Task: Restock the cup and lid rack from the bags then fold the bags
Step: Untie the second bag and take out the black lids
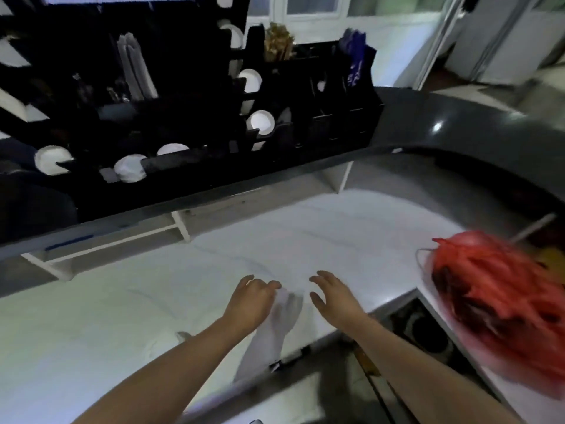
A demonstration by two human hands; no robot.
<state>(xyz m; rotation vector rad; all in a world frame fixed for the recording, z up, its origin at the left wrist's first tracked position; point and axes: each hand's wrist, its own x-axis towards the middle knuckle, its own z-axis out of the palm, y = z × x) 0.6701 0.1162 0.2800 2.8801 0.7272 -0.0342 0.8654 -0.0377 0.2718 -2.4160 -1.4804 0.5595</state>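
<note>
A clear plastic bag (284,319) lies spread over the white counter (91,316), and a bunched part of it hangs over the front edge. My left hand (252,301) has its fingers curled on the bunched plastic and grips it. Just to the right, my right hand (333,296) has relaxed, spread fingers over the flat plastic. The black cup and lid rack (171,96) stands on the raised dark ledge behind, with white lids (50,159) and cup rims (261,122) showing in its slots.
A red stringy bundle (495,304) lies on the counter's right end. A dark curved ledge (458,130) runs behind and round to the right. A dark round opening (425,332) sits below the counter corner. White brackets (180,228) hold up the ledge.
</note>
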